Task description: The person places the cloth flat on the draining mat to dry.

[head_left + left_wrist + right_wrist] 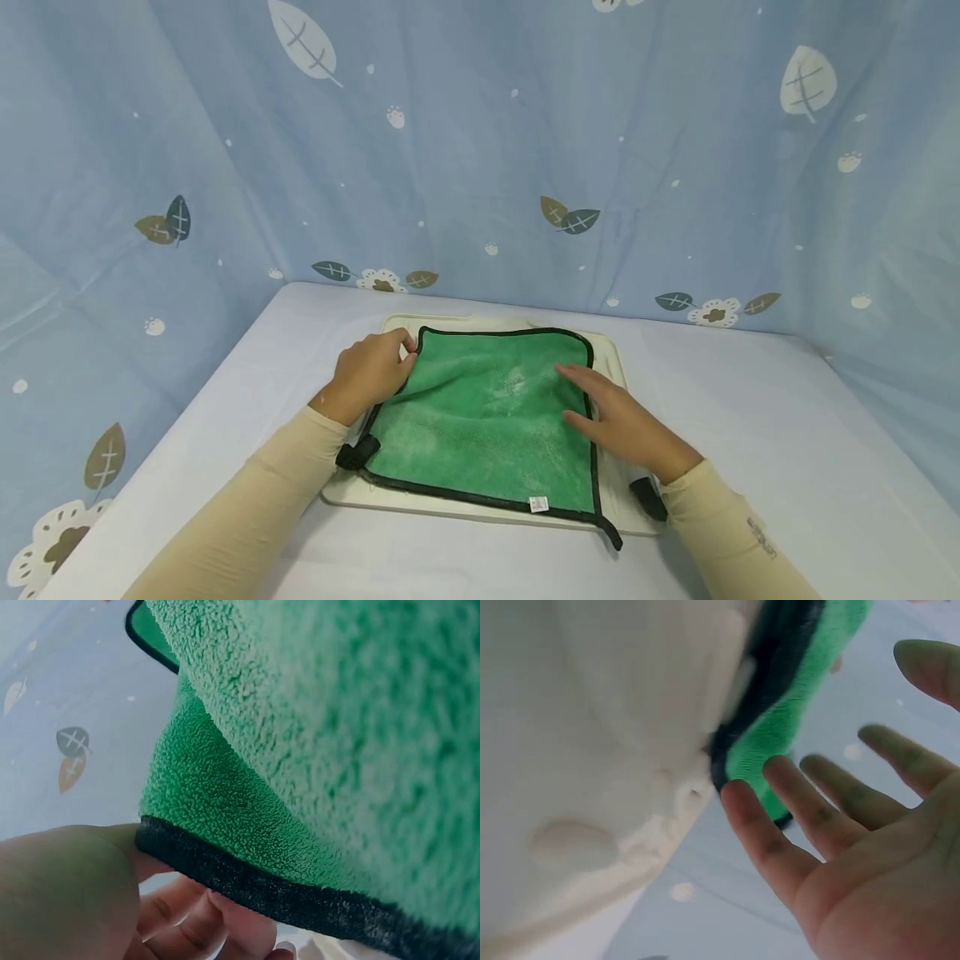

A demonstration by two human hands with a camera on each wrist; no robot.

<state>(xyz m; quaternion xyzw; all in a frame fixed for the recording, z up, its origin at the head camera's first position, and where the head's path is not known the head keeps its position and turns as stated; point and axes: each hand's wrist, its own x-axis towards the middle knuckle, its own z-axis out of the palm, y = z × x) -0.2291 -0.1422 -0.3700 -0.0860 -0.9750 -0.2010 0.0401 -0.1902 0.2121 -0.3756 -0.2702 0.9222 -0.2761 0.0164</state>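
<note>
A green plush towel (480,417) with black edging lies spread over a cream-coloured board (483,512), a little rumpled in the middle. At its left edge, my left hand (371,375) pinches the black edging (217,862) between thumb and fingers; the left wrist view shows the cloth rising in a fold beside that hand. My right hand (626,421) is over the towel's right edge, fingers spread and straight, gripping nothing. Beyond those fingertips, the right wrist view shows the towel's edge (769,742) along the board's moulded side (592,787).
A white cloth (757,450) covers the table under the board. Behind and to the left hangs a blue curtain (465,150) with leaf prints. Black straps (358,452) sit near both wrists. A small white label (538,504) and a black loop (611,533) are on the towel's near edge.
</note>
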